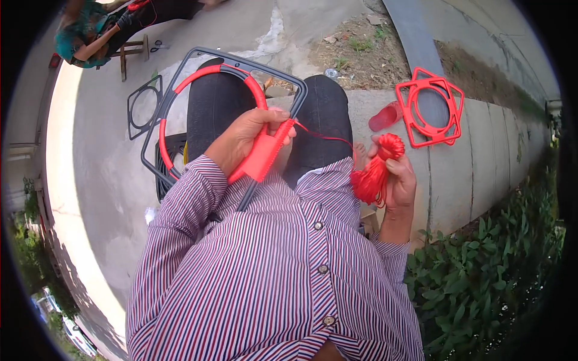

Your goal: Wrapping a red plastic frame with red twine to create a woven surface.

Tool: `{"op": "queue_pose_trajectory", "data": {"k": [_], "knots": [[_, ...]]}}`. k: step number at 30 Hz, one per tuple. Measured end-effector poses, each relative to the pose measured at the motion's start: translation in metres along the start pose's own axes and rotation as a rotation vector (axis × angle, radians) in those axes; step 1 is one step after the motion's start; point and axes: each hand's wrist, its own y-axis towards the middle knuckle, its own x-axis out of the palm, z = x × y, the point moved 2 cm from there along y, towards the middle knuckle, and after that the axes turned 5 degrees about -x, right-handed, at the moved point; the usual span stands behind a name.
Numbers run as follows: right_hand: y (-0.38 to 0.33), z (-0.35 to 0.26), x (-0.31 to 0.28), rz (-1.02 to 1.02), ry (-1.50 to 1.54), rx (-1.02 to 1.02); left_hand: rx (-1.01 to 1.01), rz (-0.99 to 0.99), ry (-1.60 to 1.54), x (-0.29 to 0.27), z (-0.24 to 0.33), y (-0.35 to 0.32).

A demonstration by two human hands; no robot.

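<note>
My left hand [253, 129] is closed on a dark grey square frame with a ring inside it [256, 93], tilted over my lap. Red cord covers much of the ring, with short grey stretches left bare, and a wide red wrapped band [263, 157] joins ring and side bar under my fingers. A thin red strand [328, 138] runs from this band across to my right hand [400, 180]. There, a tied bundle of red cord [372, 179] is gripped between thumb and fingers, above my right thigh.
Red wrapped frames [415, 99] stand on the concrete at the right, beside a red shoe [384, 117]. A bare grey frame [144, 111] lies on the left. At the upper left, a co-worker [90, 36] holds red cord near a wooden stool [135, 53] and scissors [159, 46]. Bushes [475, 289] border the lower right.
</note>
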Motion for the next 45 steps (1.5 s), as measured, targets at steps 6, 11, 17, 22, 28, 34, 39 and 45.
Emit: {"op": "queue_pose_trajectory", "data": {"k": [6, 11, 17, 22, 28, 34, 39, 45], "knots": [[0.056, 0.038, 0.068, -0.282, -1.393, 0.232, -0.079, -0.122, -0.017, 0.014, -0.008, -0.014], [0.097, 0.046, 0.058, -0.125, -0.806, -0.141, -0.102, -0.151, 0.080, 0.028, -0.016, -0.014], [0.104, 0.059, 0.070, -0.133, -0.299, -0.096, -0.096, -0.190, 0.100, 0.025, -0.017, -0.001], [0.103, 0.062, 0.079, -0.026, -0.036, -0.125, -0.082, -0.207, 0.110, 0.027, -0.020, 0.000], [0.108, 0.049, 0.048, -0.015, -0.958, -0.186, -0.099, -0.168, 0.179, 0.027, -0.023, 0.002], [0.072, -0.011, 0.071, 0.228, -1.226, -0.865, -0.077, -0.125, 0.117, 0.023, -0.015, 0.002], [0.048, -0.007, 0.025, -0.259, -1.484, 0.479, -0.090, -0.135, 0.099, 0.022, -0.017, 0.000], [0.016, 0.027, 0.030, -0.177, -0.865, -0.060, -0.099, -0.212, 0.104, 0.036, -0.014, -0.009]]}}
